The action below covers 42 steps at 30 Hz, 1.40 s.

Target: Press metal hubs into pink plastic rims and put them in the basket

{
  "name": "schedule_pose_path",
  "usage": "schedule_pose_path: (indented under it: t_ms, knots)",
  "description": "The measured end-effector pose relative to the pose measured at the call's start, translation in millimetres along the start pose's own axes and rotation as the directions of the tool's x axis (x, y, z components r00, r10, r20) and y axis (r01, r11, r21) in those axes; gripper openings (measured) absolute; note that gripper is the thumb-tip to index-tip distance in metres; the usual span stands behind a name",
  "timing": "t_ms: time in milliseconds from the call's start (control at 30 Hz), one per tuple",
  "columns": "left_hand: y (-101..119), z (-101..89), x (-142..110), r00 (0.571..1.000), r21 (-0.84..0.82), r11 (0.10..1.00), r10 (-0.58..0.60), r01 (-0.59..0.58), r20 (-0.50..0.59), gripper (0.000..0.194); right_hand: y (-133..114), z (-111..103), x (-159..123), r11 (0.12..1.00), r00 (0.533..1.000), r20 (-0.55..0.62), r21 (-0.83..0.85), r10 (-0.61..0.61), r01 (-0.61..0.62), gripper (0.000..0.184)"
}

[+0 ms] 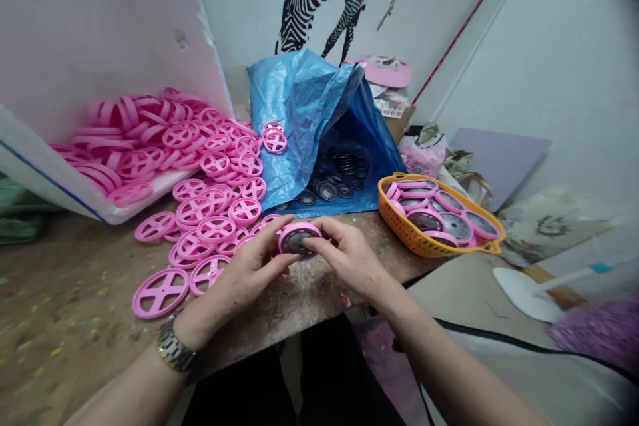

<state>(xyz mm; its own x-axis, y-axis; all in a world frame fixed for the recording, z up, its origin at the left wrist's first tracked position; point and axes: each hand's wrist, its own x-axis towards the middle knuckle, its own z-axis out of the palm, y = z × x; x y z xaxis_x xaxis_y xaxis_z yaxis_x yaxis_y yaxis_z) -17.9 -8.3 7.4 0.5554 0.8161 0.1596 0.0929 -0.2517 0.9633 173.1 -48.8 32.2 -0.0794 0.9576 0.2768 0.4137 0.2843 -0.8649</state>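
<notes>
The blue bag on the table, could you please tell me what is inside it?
Inside the blue bag, heaped dark discs show through the open mouth; anything deeper is covered by its folds and the heap.

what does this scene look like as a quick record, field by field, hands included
left grip: thumb and fingers on the pink-rimmed disc
right grip: on the same disc, thumb across its dark face
held item: pink-rimmed disc, dark in the middle
pink wheels: heaped in the pale box and across the table
blue bag: mouth open, dark discs inside
orange basket: holds more pink-rimmed pieces
left wrist: metal-banded watch
</notes>
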Motion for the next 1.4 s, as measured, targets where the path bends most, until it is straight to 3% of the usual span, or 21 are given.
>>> schedule_pose_path:
  t_ms: [100, 233, 333, 433, 500, 567, 667, 767, 900, 1000, 1100, 1167, 1267, 1400]
  knots:
    - [0.6, -2.4, 0.1, 1.0, -0.046, 0.999, -0.017, 0.017, -0.01, 0.06, -10.4, -35.7, -4.4, 0.994, 0.995, -0.1, -0.113, -0.012, 0.001, 0.015]
    - [4.3, -4.9, -0.2, 0.99, -0.039, 0.998, -0.051, 0.046, -0.134, 0.051, -8.3, -107.3, -5.8, 0.959, 0.948, -0.314, -0.281, -0.054, -0.038, 0.021]
    - [6.2, -4.4, 0.2, 0.981, 0.001, 0.997, -0.07, 0.071, -0.18, 0.046, 9.6, -166.8, -8.6, 0.913, 0.872, -0.489, -0.364, -0.019, -0.184, 0.033]
    - [4.6, -2.6, 1.2, 0.983, 0.039, 0.998, -0.051, 0.059, -0.174, 0.042, 32.1, -212.6, -15.5, 0.798, 0.767, -0.642, -0.461, 0.003, -0.388, 0.033]
    - [2.3, -1.5, 1.8, 0.987, 0.052, 0.997, -0.046, 0.054, -0.153, 0.041, 44.9, -229.2, -21.2, 0.708, 0.727, -0.685, -0.485, 0.057, -0.513, 0.032]
    - [-0.1, -1.1, 2.1, 0.989, 0.058, 0.997, -0.049, 0.058, -0.141, 0.043, 54.9, -234.7, -26.1, 0.626, 0.735, -0.666, -0.522, 0.125, -0.579, 0.032]
    - [-2.5, -1.8, 2.3, 0.988, 0.075, 0.995, -0.055, 0.067, -0.146, 0.046, 64.0, -230.2, -29.8, 0.509, 0.774, -0.604, -0.613, 0.19, -0.604, 0.033]
    - [-2.4, -1.9, 2.3, 0.986, 0.095, 0.992, -0.064, 0.079, -0.154, 0.046, 62.6, -218.7, -28.7, 0.478, 0.812, -0.581, -0.696, 0.063, -0.535, 0.034]
    - [-1.9, -1.4, 2.6, 0.983, 0.143, 0.987, -0.055, 0.081, -0.176, 0.042, 40.6, -188.5, -21.7, 0.63, 0.825, -0.52, -0.722, -0.222, -0.285, 0.03]
    - [-5.4, -5.6, 4.2, 0.97, 0.341, 0.94, 0.084, -0.001, -0.228, 0.036, 22.4, -150.7, -10.6, 0.731, 0.878, -0.408, -0.674, -0.249, -0.106, 0.025]
    - [-11.4, -13.3, 6.5, 0.927, 0.665, 0.736, 0.326, -0.124, -0.188, 0.035, 20.2, -109.6, 8.8, 0.765, 0.954, -0.246, -0.644, -0.174, -0.026, 0.022]
    - [-14.9, -16.7, 7.3, 0.909, 0.822, 0.55, 0.402, -0.146, -0.108, 0.037, 29.1, -87.5, 26.7, 0.765, 0.981, -0.174, -0.643, -0.084, -0.048, 0.025]
    - [-18.8, -15.6, 7.0, 0.937, 0.939, 0.335, 0.346, -0.078, -0.045, 0.044, 50.3, -67.5, 57.8, 0.713, 0.986, -0.149, -0.682, 0.079, -0.16, 0.032]
    - [-21.7, -7.8, 8.0, 0.974, 0.98, 0.201, 0.218, 0.011, -0.055, 0.057, 78.2, -57.6, 96.0, 0.645, 0.96, -0.214, -0.71, 0.183, -0.281, 0.04]
